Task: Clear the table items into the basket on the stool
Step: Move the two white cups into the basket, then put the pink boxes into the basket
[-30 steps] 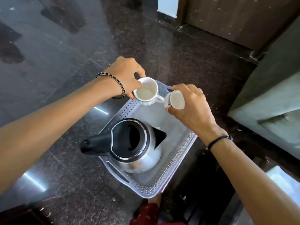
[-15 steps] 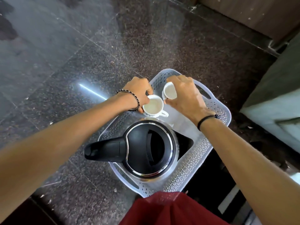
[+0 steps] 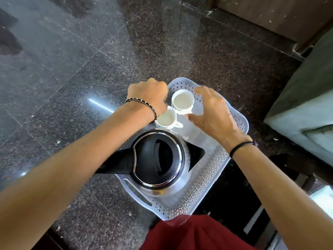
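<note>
Both cups now down on the basket (image 3: 239,123) floor, upright, far end beyond the kettle (image 3: 158,157); half a second ago they were only coming in, so this pair is basically delivered. Right hand (image 3: 214,114) has let go: fingers (image 3: 201,91) spread wide, arched beside the far cup (image 3: 182,100), thumb near its base. Left hand (image 3: 149,94) curled over the near cup (image 3: 166,119) rim; can't tell if it's gripping. Cups look touching

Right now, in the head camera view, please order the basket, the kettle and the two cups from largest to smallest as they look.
1. basket
2. kettle, nearer the camera, so it may look enlarged
3. far cup and near cup: they look alike, so unranked
</note>
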